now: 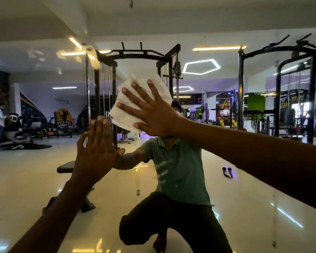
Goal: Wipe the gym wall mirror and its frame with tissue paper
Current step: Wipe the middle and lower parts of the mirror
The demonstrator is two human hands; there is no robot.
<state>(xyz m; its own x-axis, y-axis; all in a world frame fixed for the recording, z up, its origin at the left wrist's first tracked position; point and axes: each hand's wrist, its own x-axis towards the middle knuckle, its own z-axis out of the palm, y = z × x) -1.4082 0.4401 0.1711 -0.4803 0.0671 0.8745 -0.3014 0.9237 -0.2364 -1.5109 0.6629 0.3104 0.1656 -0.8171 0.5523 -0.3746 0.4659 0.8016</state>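
Up against the mirror (244,179), I see my right hand (150,114) pressing a wad of white tissue (120,110) flat to the glass with straight, spread fingers. Left of it and lower, my left hand (95,152) rests flat on the glass, fingers straight, grasping nothing. Smears (161,170) streak the glass below.

Open glass all around your two hands

Your right hand (150,114) and left hand (95,148) lie flat on the mirror (244,189); bare glass stretches every way, though white smudges (161,170), perhaps residue, sit between them lower down.
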